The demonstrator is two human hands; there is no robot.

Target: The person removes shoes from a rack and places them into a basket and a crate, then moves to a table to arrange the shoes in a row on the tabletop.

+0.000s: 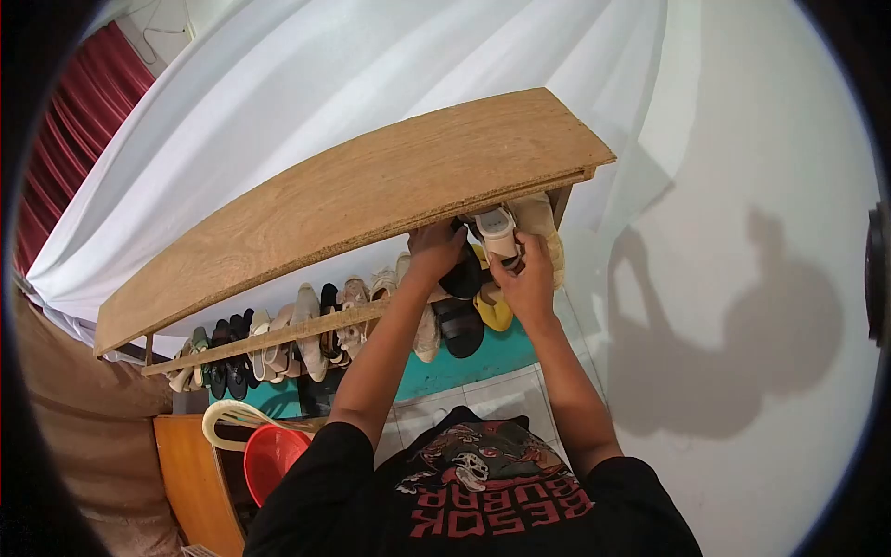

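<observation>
My right hand (527,283) is closed around a cream shoe (497,232), thumb and fingers on its two sides, just below the front edge of the wooden rack's top board (371,176). My left hand (436,251) reaches under the same edge, its fingers curled at a black shoe (461,274); the fingertips are partly hidden. Between and below my hands are a yellow shoe (495,312) and a black slide sandal (460,327). A beige shoe (535,218) stands at the rack's right end, beside my right hand.
Several shoes (309,330) line the rack to the left, behind a wooden rail (278,336). A red bucket (274,457) and a cream plastic chair (223,422) are at lower left. A white wall (742,232) rises on the right; white cloth (325,84) hangs behind.
</observation>
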